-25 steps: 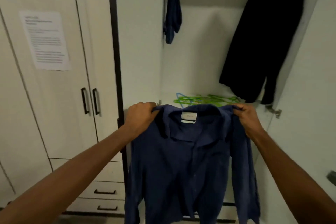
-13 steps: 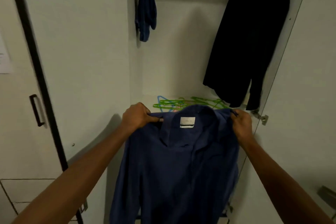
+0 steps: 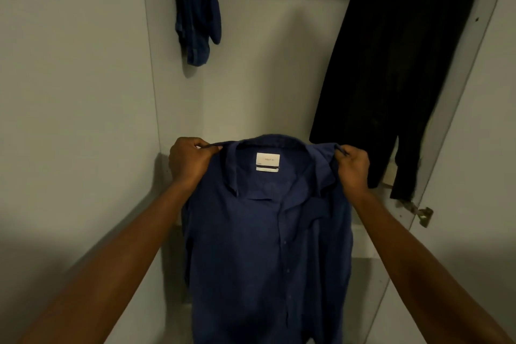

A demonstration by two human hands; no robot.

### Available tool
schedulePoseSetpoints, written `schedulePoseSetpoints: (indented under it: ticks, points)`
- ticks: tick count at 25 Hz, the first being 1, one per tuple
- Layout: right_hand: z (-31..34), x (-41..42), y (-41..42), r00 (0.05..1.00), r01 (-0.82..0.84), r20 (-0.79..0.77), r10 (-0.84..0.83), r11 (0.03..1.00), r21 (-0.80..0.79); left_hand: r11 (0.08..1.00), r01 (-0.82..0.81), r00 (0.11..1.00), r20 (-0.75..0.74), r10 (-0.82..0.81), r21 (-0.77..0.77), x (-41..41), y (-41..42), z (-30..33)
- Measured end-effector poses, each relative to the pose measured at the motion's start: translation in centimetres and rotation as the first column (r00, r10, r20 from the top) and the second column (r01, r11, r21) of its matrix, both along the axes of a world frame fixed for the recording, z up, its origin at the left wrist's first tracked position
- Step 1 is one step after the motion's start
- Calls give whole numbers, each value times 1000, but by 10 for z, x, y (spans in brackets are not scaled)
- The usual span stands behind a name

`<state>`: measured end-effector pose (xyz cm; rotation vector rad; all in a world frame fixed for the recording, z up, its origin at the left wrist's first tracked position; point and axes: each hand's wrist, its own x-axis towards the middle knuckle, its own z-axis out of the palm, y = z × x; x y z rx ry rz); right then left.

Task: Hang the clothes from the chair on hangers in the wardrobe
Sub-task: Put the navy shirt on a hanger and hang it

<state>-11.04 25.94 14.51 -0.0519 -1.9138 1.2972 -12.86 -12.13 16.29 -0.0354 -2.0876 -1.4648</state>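
Navy cloth is pinched at both shoulders: the left hand and right hand each grip the blue shirt, held up collar-high and hanging free before the open wardrobe. Behind it a dark coat hangs toward the right wall and a small blue garment at the upper left. With no hanger visible, the shirt is best kept spread and level until one is threaded through the neck.

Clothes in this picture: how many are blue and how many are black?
Blue: 2, the dark blue button-up shirt held up by both hands and the small blue cloth garment hanging at upper left.
Black: 1, the long black hanging garment.
Total: 3
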Motion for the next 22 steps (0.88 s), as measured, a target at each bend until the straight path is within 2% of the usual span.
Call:
schedulePoseSetpoints:
  ticks: [3, 7, 10, 13, 16, 18, 20, 21, 22]
  points:
    - [-15, -66, 11, 1000, 17, 10, -18, 999, 51, 995, -80, 995, -67, 76, -63, -59, 15, -15]
    - [-61, -148, 40, 991, 51, 110, -76, 977, 208, 992, -7, 994, 107, 21, -123, -146, 25, -68]
    - [-102, -189, 41, 980, 30, 184, -74, 972, 234, 976, -64, 972, 209, 108, -206, -193, 32, -109]
    - [-149, -221, 35, 945, 56, 303, -121, 975, 214, 954, -111, 952, 245, 182, -278, -226, 43, -149]
    - [-188, -243, 33, 916, 81, 345, -207, 935, 346, 940, -57, 933, 318, 170, -337, -244, 50, -184]
    - [-199, -251, 30, 909, 92, 326, -259, 889, 449, 932, -94, 964, 200, 172, -349, -248, 54, -203]
    - [-205, -259, 30, 916, 130, 252, -312, 825, 550, 922, -138, 990, -47, 130, -362, -248, 61, -214]
    - [-204, -263, 30, 919, 142, 223, -324, 802, 581, 912, -126, 988, -134, 79, -391, -248, 65, -216]
    - [-201, -267, 31, 924, 155, 195, -328, 790, 593, 904, -73, 987, -159, 6, -421, -247, 68, -216]
